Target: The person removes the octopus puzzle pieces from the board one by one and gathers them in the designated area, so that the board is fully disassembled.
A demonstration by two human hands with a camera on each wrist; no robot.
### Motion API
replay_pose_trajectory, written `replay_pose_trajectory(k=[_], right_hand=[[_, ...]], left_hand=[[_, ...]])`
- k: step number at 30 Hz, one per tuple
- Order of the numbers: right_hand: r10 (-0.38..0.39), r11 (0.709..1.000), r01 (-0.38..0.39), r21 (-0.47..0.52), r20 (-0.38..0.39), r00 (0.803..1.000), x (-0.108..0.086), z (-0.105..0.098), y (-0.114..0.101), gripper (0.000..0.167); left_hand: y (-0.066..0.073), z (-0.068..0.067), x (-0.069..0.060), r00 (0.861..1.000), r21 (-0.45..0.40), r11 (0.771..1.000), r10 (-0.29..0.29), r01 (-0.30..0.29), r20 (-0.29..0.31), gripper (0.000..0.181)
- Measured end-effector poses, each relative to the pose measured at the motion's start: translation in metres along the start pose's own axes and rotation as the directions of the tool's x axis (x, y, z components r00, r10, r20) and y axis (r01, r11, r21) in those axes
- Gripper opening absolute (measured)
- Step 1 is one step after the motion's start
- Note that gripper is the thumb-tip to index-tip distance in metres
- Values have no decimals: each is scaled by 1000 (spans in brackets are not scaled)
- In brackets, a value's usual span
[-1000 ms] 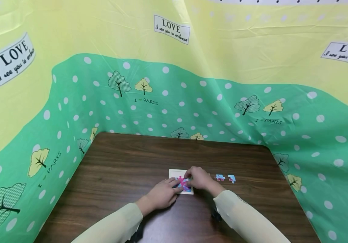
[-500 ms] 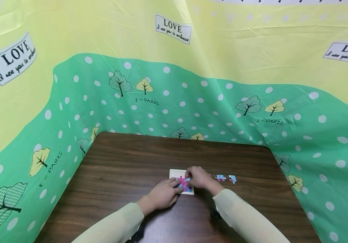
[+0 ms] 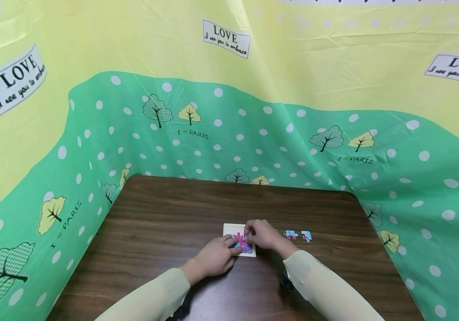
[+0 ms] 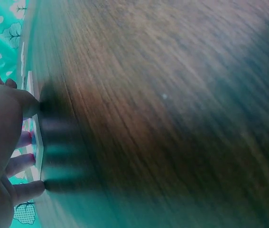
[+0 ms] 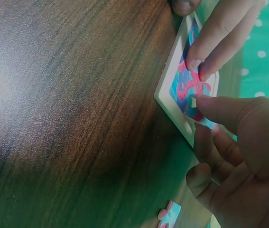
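plainly, white labels (image 3: 226, 39) on the cloth (image 3: 133, 53) around the table (image 3: 165, 205) read "love, i see you to embrace", with "paris" under printed trees (image 3: 190, 113). a pale puzzle frame (image 3: 229, 228) lies between the hands: the left hand (image 3: 213, 257) rests outstretched fingers on its puzzle, while the right hand (image 3: 264, 234) pinches a puzzle piece (image 5: 195, 113) at its right side, blocking part of it. loose pieces (image 3: 291, 234) sit farther right.

The worktop (image 3: 165, 214) has a dark brown wood-grain surface with rounded far corners and a soft sheen on its near part. The puzzle tray (image 3: 230, 228), pale at the rim, lies flat near the middle, partly hidden. To its right, the inner puzzle piece (image 3: 291, 234) and outer puzzle piece (image 3: 306, 235) lie apart.
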State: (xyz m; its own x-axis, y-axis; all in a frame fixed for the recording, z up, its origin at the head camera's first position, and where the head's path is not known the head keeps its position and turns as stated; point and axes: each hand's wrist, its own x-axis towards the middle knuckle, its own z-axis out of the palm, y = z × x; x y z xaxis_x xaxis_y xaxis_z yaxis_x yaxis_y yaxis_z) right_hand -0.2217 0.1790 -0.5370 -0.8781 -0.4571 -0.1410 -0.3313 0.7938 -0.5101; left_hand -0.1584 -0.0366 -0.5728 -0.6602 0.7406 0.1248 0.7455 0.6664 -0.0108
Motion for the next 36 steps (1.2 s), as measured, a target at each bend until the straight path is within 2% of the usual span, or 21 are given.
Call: replay_pose_trajectory(k=[5,13,19,23,30,36], right_hand=[[-8,999,7,32,7,1000,0,-4,0,10],[-30,999,31,24,-12,999,0,-4,2,11],[-36,999,36,19,-12,999,0,-5,2,12],[-42,998,42,41,-22,999,-2,-8,1,9],[1,995,2,102,-30,1000,-10,-19,5,6],[36,987,-33,158,-13,999,-23,-28,18,6]], left_hand=[[-1,2,1,1000,8,1000,-6,6,7,42],[-2,4,3,1000,25,1000,7,-7,-16,41],[1,4,4,1000,38,999,13,-12,-7,45],[1,5,4,1000,41,999,11,-11,-19,46],[2,6,3,1000,44,999,7,-7,4,46],[4,7,2,1000,26,1000,-1,0,9,45]])
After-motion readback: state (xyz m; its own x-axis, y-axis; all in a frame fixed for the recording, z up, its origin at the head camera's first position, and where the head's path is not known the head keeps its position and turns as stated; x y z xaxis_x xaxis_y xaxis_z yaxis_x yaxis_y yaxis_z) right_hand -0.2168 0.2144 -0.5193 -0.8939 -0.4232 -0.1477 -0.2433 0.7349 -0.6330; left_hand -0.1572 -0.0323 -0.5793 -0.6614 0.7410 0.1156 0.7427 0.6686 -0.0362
